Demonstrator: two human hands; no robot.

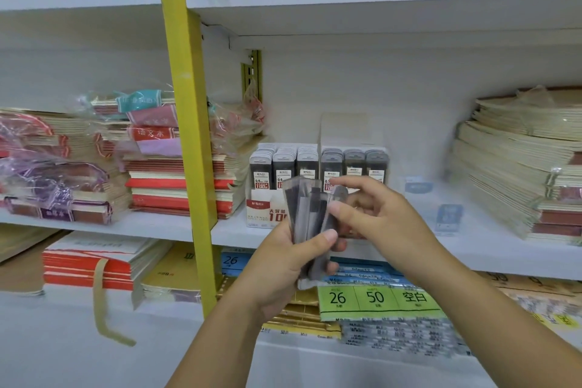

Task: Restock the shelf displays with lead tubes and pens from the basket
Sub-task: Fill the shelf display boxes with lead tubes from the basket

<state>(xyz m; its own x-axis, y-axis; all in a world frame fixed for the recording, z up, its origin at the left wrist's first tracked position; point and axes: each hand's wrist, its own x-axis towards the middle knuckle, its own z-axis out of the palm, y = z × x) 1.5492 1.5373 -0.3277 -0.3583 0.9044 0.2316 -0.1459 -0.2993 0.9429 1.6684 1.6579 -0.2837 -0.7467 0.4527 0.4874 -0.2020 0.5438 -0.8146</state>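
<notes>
Lead tubes [310,214]: flat, dark, clear-cased, a bunch fanned upright w/ tops spread apart, right of the yellow post [189,135], in front of both boxes. Left hand [283,264] grips their btm ends; right hand [378,214] pinches the rightmost tube near its top. Left display box [267,211]: white/red card, just right of the post, 3 rows of upright tubes w/ white caps, lbl 0.5. Right display box [349,129]: farther right of the post, just beside the first, 3 rows w/ grey caps, tall white back card, lbl 0.7 partly hidden.
</notes>
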